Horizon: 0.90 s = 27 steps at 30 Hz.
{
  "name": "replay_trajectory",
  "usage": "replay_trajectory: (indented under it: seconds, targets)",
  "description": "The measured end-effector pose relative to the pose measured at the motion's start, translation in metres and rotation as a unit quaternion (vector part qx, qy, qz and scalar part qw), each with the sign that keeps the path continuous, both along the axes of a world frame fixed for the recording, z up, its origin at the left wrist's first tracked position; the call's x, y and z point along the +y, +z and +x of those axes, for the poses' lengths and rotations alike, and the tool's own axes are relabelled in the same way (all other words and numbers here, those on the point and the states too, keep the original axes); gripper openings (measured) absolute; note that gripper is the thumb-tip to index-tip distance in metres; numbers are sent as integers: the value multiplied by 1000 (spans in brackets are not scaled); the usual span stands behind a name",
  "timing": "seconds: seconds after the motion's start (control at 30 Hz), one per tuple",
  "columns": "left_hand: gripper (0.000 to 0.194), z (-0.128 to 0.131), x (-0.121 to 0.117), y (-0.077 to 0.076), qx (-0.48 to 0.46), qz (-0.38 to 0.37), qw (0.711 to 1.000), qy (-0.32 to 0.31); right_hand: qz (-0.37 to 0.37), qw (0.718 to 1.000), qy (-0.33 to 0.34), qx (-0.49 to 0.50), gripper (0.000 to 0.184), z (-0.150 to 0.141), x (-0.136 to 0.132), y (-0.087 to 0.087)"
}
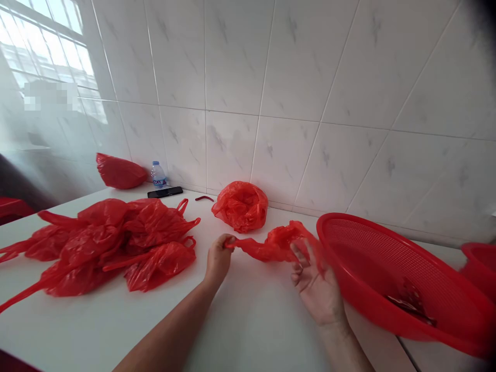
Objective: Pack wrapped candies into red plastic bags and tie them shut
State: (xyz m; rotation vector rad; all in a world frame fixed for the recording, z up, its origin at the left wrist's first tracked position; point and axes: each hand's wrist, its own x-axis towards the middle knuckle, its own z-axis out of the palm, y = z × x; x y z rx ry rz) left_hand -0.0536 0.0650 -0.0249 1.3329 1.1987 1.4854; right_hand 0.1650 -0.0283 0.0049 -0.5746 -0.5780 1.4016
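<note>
A thin red plastic bag (267, 248) stretches between my two hands, above the white table. My left hand (219, 258) is closed around its twisted end. At the bag's wider, crumpled end is my right hand (318, 289), palm turned up and fingers spread and partly curled. The bag's film lies against and behind those fingers, which do not grip it. Beyond my hands, near the wall, sits another crumpled red plastic bag (242, 206). To the left lies a heap of red plastic bags (104, 237), their handles sticking out.
A large red plastic basket (364, 227) with a few dark items in it stands at the right, close to my right hand. Along the wall are a water bottle (158, 174), a phone (165, 192), a small dark red curved object (204, 198) and a filled red bag (120, 171).
</note>
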Motion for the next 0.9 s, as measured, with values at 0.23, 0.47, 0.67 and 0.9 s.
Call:
replay_trajectory:
  seconds: [0.23, 0.47, 0.67, 0.9]
  targets:
    - [21, -11, 5, 4, -176, -54, 983, -11, 14, 924, -99, -369, 55, -2, 7, -19]
    - [21, 8, -17, 17, -235, -74, 955, -167, 178, 682, -290, -648, 25, -27, 3, -28]
    - [19, 15, -31, 22, -255, -126, 910, -301, 106, 672, -234, -694, 30, -23, 10, -29]
    - [33, -4, -29, 41, -288, -166, 862, -382, -6, 585, -246, -773, 51, -14, 10, -19]
